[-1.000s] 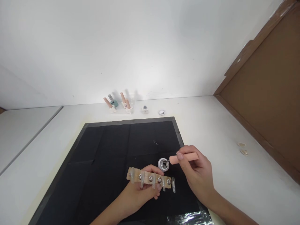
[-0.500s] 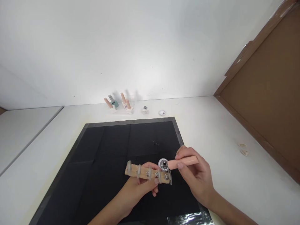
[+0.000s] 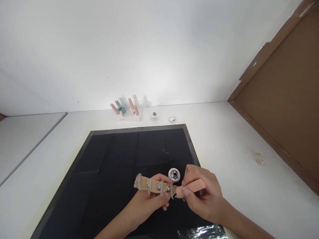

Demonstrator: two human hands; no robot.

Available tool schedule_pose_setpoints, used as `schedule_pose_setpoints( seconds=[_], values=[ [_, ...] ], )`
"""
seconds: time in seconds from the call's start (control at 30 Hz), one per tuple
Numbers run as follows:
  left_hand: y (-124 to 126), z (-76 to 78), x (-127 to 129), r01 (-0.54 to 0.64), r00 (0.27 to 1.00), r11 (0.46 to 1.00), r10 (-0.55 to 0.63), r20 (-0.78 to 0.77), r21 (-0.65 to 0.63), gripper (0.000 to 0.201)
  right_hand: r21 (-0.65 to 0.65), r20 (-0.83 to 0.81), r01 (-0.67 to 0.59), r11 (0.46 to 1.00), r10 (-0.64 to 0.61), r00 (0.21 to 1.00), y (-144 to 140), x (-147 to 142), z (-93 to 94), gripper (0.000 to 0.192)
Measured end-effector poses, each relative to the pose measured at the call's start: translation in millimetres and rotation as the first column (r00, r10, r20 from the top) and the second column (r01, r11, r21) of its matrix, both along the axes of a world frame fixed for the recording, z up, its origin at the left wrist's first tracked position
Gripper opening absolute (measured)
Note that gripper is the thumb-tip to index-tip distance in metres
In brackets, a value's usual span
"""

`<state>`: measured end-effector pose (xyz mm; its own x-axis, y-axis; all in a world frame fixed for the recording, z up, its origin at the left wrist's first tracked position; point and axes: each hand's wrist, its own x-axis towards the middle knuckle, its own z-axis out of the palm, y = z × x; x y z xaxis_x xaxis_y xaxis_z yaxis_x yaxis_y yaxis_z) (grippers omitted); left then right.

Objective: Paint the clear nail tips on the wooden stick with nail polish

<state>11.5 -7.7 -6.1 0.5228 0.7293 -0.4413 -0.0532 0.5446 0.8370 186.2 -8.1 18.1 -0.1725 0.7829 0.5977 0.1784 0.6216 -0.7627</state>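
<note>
My left hand grips a wooden strip that carries several clear false nails on small silver knobs, holding it just above a black mat. My right hand pinches a peach-coloured brush handle whose front end meets the right end of the strip. A small round silver pot, open and glittery inside, stands on the mat just behind the strip.
Several polish bottles with peach and grey caps stand by the back wall, beside a small jar and a lid. Two small pale rings lie on the white table at right. A brown board leans along the right side.
My right hand drew the brush back from the silver pot and brought it down to the right end of the nail strip. The left hand shifted the strip slightly.
</note>
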Motion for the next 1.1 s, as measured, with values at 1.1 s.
schedule_pose_setpoints(
  seconds=[1.1],
  values=[
    [-4.8, -5.0, -1.4, 0.087, 0.996, 0.996, -0.087, 0.021, 0.014, 0.024, -0.039, 0.019, -0.075, 0.996, 0.075, 0.997, 1.2, 1.9, 1.4, 0.017]
  ],
)
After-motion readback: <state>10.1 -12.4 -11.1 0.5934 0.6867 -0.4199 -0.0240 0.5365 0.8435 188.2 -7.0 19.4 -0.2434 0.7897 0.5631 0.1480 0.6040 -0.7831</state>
